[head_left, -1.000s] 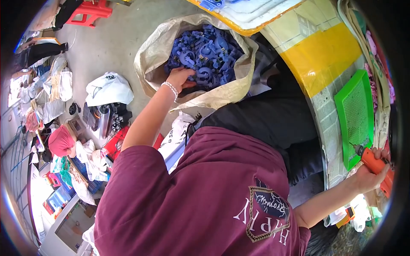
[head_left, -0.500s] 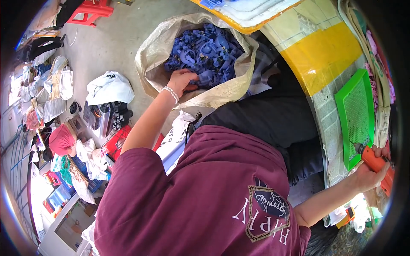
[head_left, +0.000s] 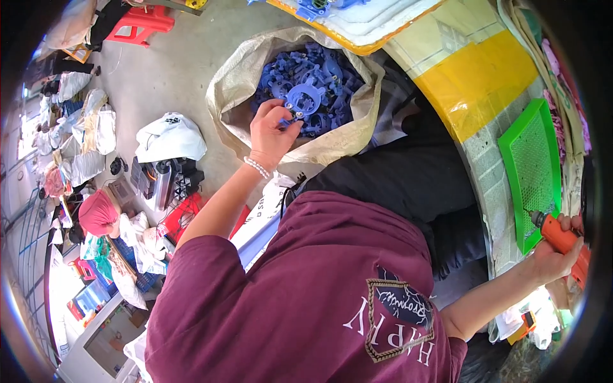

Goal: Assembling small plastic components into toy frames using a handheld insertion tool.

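Observation:
My left hand (head_left: 273,133), with a white bead bracelet at the wrist, pinches a blue plastic part (head_left: 304,100) that has a round ring and small tabs. It is held over the open mouth of a woven sack (head_left: 231,83), which contains a heap of similar blue plastic parts (head_left: 329,67). At the far right, my right hand (head_left: 554,256) is wrapped round an orange power screwdriver (head_left: 562,241). The screwdriver's dark tip points toward a green mesh tray (head_left: 531,172) on the table.
The table (head_left: 476,96), patched with yellow tape, runs along my right and bears a white foam lid (head_left: 383,16). A white bag (head_left: 169,137) sits on dark equipment to the left. A red stool (head_left: 142,24) stands farther off. Another person in a red head covering (head_left: 99,212) is at the left.
My left hand has come up from among the blue parts with a ring-shaped one in its fingers. My right hand still holds the screwdriver in much the same place. The view has shifted slightly.

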